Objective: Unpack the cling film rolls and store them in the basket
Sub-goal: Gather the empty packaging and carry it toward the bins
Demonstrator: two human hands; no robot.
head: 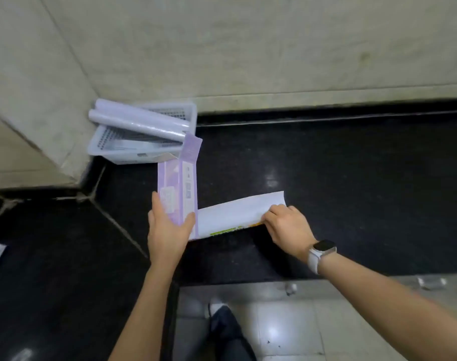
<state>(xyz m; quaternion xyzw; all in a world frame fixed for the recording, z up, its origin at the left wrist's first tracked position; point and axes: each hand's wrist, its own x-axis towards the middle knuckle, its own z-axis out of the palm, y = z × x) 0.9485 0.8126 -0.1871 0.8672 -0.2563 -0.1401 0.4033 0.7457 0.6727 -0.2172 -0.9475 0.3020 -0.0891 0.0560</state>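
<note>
My left hand (167,227) grips the near end of a purple box (179,186), thumb on its right edge and fingers on its left face, clamped around it. The box stands tilted, its far end flap open and pointing toward the basket (144,152). My right hand (284,225) pinches the far right end of a white carton (232,217), fingers curled together on its edge; the carton lies flat on the black counter (352,191), its left end touching the purple box, a green and orange strip showing along its near side. A watch (319,254) sits on my right wrist. The basket, white and perforated, rests in the corner where the counter meets the wall (248,48). Two pale cling film rolls (139,121) lie side by side across it, slanted, their left ends overhanging the rim. Whether either box still contains a roll, I cannot tell.
</note>
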